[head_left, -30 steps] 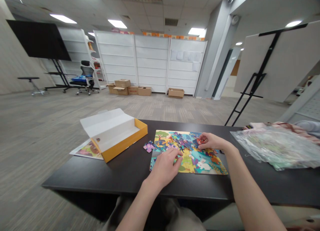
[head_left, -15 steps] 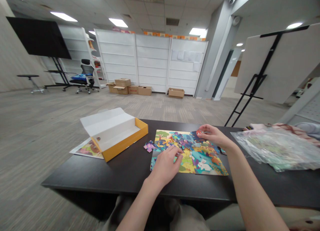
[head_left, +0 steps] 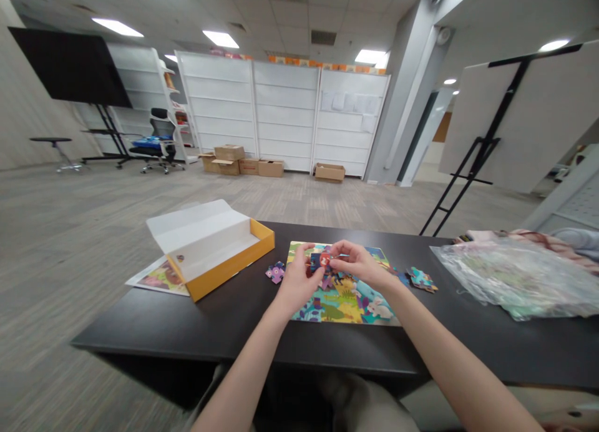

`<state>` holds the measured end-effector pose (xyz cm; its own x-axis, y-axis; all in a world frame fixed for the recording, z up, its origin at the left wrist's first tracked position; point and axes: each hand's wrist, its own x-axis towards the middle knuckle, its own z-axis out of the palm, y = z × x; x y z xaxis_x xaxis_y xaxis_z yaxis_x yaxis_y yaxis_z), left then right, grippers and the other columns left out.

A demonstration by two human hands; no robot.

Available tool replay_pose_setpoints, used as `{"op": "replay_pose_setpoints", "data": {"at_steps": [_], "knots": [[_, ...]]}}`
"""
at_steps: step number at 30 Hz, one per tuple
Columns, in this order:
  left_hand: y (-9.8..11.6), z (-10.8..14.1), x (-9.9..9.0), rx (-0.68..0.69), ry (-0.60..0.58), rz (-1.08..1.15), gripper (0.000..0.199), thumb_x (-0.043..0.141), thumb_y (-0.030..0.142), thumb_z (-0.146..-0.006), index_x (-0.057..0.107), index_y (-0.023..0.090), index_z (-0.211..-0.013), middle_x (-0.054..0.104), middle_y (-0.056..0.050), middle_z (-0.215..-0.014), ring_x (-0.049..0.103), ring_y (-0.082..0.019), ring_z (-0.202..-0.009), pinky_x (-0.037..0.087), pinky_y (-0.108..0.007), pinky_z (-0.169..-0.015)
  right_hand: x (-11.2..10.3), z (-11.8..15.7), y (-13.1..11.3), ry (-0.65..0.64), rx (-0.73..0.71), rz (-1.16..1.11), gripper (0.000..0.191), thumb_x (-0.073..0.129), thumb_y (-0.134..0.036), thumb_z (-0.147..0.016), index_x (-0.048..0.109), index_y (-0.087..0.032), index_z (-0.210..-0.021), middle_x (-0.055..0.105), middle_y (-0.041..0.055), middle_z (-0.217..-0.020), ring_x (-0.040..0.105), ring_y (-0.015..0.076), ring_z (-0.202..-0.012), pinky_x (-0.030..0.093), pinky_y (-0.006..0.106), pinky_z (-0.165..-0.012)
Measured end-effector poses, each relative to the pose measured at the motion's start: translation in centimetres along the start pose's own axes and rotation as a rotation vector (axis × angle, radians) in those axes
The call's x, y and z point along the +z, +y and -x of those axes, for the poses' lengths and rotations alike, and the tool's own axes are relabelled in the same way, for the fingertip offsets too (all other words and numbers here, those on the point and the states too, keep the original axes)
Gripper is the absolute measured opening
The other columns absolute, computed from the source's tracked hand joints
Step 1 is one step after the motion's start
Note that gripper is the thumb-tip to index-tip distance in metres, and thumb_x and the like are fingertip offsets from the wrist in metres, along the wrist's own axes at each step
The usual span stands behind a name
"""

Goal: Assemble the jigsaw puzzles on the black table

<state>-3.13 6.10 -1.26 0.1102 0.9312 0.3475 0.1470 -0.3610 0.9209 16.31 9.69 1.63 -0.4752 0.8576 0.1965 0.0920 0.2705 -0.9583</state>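
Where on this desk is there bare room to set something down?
The black desktop shows bare in front of the yellow box, and between right forearm and plastic bag. Crowded: the puzzle board, beneath left hand and right hand.

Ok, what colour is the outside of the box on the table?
Yellow; the box shows best in the head view.

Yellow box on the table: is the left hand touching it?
Apart. The head view shows dark tabletop between the left hand and the yellow box.
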Motion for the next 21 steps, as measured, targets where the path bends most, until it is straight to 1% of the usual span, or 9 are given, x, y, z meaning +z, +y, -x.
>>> {"op": "replay_pose_setpoints", "data": {"at_steps": [2, 3, 6, 8, 10, 13, 15, 19, 21], "knots": [[-0.5, -0.9, -1.2, 0.023, 0.060, -0.056, 0.047, 0.062, 0.024, -0.085, 0.042, 0.022, -0.128, 0.071, -0.004, -0.095, 0.072, -0.018, -0.078, 0.057, -0.031, -0.073, -0.1, -0.3, 0.4, 0.041, -0.046, 0.094, 0.032, 0.072, -0.044, -0.083, 0.063, -0.021, -0.104, 0.070, 0.0043, -0.100, 0.067, 0.0167, -0.085, 0.055, 0.032, -0.078], [-0.8, -1.2, -1.9, 0.024, 0.108, -0.108, 0.048, 0.062, 0.024, -0.086, 0.042, 0.022, -0.129, 0.072, -0.005, -0.098, 0.072, -0.019, -0.083, 0.057, -0.033, -0.077, -0.2, -0.4, 0.7, 0.092, -0.075, 0.179, 0.029, 0.069, -0.043, -0.086, 0.064, -0.021, -0.104, 0.070, 0.0051, -0.100, 0.067, 0.0176, -0.087, 0.055, 0.033, -0.078], [-1.2, -2.0, -3.6, 0.032, 0.298, -0.310, 0.045, 0.060, 0.024, -0.088, 0.043, 0.020, -0.130, 0.070, -0.009, -0.104, 0.072, -0.023, -0.089, 0.056, -0.038, -0.083, -0.8, -0.7, 1.7, 0.283, -0.171, 0.556, 0.017, 0.061, -0.035, -0.091, 0.067, -0.021, -0.100, 0.069, 0.0070, -0.098, 0.065, 0.0204, -0.091, 0.052, 0.035, -0.081], [-1.4, -2.2, -4.2, 0.040, 0.359, -0.451, 0.040, 0.058, 0.022, -0.088, 0.046, 0.019, -0.127, 0.067, -0.012, -0.114, 0.070, -0.025, -0.094, 0.055, -0.040, -0.087, -1.0, -0.8, 2.6, 0.330, -0.200, 0.781, 0.014, 0.061, -0.029, -0.091, 0.068, -0.021, -0.100, 0.068, 0.0086, -0.102, 0.064, 0.0227, -0.095, 0.050, 0.038, -0.087], [-1.5, -2.2, -4.2, 0.047, 0.339, -0.561, 0.030, 0.056, 0.020, -0.089, 0.052, 0.019, -0.118, 0.064, -0.013, -0.116, 0.068, -0.025, -0.098, 0.054, -0.041, -0.090, -1.1, -0.8, 3.3, 0.310, -0.188, 0.914, 0.016, 0.063, -0.029, -0.090, 0.069, -0.021, -0.103, 0.068, 0.0100, -0.107, 0.063, 0.0249, -0.100, 0.048, 0.040, -0.091], [-1.5, -2.0, -3.8, 0.055, 0.247, -0.674, 0.013, 0.052, 0.017, -0.090, 0.058, 0.019, -0.101, 0.063, -0.011, -0.112, 0.065, -0.025, -0.103, 0.053, -0.039, -0.091, -0.9, -0.9, 3.9, 0.275, -0.154, 1.008, 0.021, 0.067, -0.035, -0.089, 0.070, -0.021, -0.104, 0.069, 0.0106, -0.108, 0.061, 0.0263, -0.101, 0.048, 0.039, -0.089], [-1.2, -1.7, -3.5, 0.034, 0.194, -0.750, 0.011, 0.050, 0.018, -0.091, 0.060, 0.019, -0.098, 0.062, -0.011, -0.114, 0.065, -0.025, -0.101, 0.052, -0.037, -0.089, -0.8, -1.0, 4.1, 0.266, -0.147, 1.029, 0.020, 0.069, -0.036, -0.088, 0.070, -0.021, -0.101, 0.069, 0.0096, -0.105, 0.061, 0.0255, -0.098, 0.047, 0.037, -0.087], [-0.7, -1.1, -3.2, -0.027, 0.109, -0.889, 0.016, 0.050, 0.024, -0.095, 0.061, 0.019, -0.104, 0.064, -0.011, -0.112, 0.066, -0.024, -0.091, 0.050, -0.036, -0.082, -0.5, -1.3, 4.2, 0.277, -0.136, 1.000, 0.013, 0.072, -0.028, -0.083, 0.067, -0.021, -0.092, 0.069, 0.0071, -0.098, 0.062, 0.0235, -0.093, 0.047, 0.035, -0.084], [-0.5, -1.0, -3.2, -0.028, 0.094, -0.941, 0.017, 0.049, 0.025, -0.096, 0.062, 0.018, -0.105, 0.066, -0.012, -0.110, 0.065, -0.025, -0.093, 0.049, -0.035, -0.083, -0.5, -1.4, 4.1, 0.289, -0.135, 0.964, 0.014, 0.073, -0.024, -0.080, 0.065, -0.021, -0.091, 0.068, 0.0068, -0.097, 0.062, 0.0236, -0.092, 0.047, 0.036, -0.084]]}}
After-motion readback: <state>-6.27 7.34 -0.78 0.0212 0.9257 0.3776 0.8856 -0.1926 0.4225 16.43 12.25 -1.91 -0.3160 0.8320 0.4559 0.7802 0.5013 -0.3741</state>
